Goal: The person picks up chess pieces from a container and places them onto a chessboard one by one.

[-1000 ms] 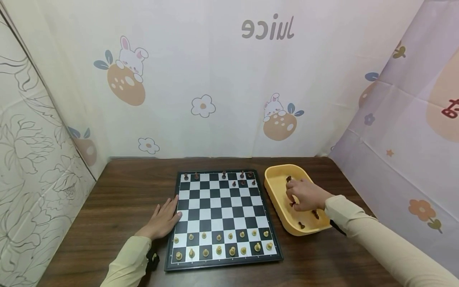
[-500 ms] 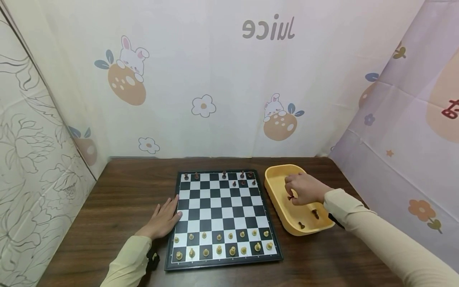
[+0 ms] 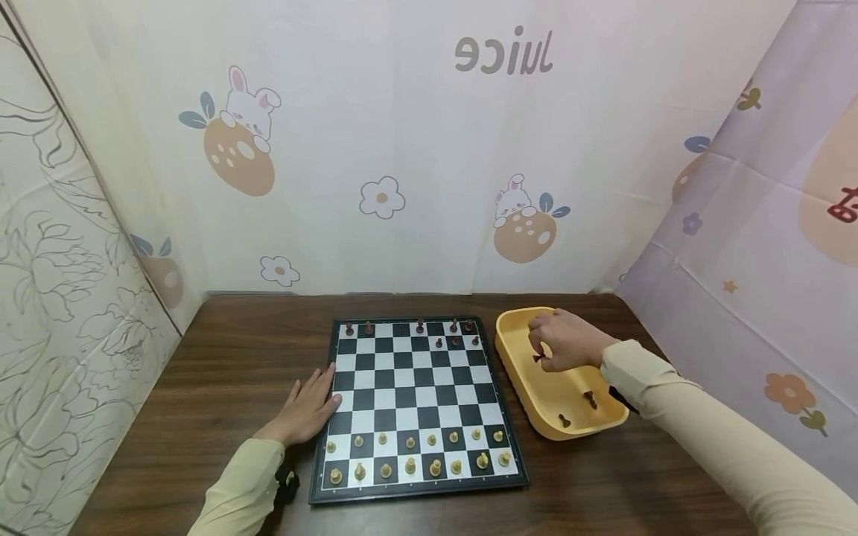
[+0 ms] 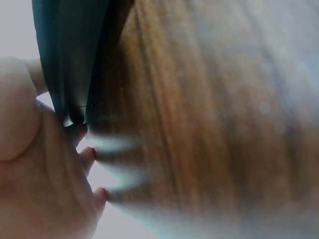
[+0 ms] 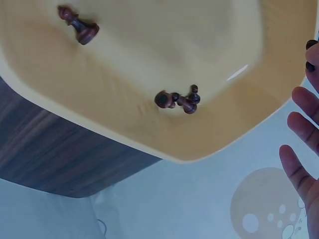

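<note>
Dark chess piece (image 3: 538,358) pinched in right hand (image 3: 561,342) fingertips, hanging just beneath hand over yellow tray (image 3: 519,365); piece too small to tell its axis. Left hand (image 3: 304,409) flat, fingers straight, against chessboard (image 3: 417,406) left edge.

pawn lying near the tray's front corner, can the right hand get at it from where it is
Probably yes. The right hand is over the yellow tray, pinching a dark piece. The pawn lies uncovered in the open tray, but the hand would likely need to free its fingers first.
</note>
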`<state>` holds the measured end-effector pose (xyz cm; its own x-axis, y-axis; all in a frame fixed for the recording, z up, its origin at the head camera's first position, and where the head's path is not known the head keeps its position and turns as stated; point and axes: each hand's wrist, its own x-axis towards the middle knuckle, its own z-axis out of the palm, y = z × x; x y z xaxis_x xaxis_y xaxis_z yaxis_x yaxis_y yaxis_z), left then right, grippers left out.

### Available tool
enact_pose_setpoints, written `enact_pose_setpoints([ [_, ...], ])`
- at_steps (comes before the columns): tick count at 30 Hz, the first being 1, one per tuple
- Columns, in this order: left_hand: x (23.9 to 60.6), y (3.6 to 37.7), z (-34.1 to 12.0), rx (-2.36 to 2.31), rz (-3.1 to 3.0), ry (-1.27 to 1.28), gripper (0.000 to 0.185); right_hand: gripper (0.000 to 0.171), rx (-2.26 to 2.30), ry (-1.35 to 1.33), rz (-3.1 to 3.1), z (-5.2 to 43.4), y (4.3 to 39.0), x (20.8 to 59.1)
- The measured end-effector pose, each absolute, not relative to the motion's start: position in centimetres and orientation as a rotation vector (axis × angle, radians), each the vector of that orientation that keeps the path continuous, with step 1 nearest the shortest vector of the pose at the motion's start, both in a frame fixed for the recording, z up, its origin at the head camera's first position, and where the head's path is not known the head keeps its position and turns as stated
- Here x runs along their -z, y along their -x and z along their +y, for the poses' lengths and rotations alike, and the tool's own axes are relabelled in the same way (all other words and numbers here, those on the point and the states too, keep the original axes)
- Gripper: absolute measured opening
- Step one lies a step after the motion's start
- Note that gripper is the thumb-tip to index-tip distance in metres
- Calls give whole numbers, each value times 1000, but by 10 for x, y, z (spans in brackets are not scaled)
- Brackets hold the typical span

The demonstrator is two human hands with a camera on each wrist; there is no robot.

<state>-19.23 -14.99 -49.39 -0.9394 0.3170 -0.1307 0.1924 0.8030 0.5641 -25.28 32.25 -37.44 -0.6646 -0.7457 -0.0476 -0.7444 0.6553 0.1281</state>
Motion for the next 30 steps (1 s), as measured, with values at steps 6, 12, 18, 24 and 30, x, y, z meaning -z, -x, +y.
enact_pose_setpoints([
  [6, 493, 192, -149, -834, 2773, -403, 63, 18, 212, -1290, -2834, 314, 258, 372],
  [12, 494, 193, -150, -836, 2769, -425, 63, 20, 253, -1279, -2841, 306, 262, 369],
  [18, 494, 193, -150, -855, 2770, -424, 63, 17, 281, -1294, -2833, 295, 265, 366],
  [24, 494, 193, -150, -846, 2761, -419, 63, 15, 312, -1305, -2845, 284, 270, 363],
  [30, 492, 192, -150, -841, 2760, -416, 63, 15, 335, -1328, -2846, 270, 275, 359],
])
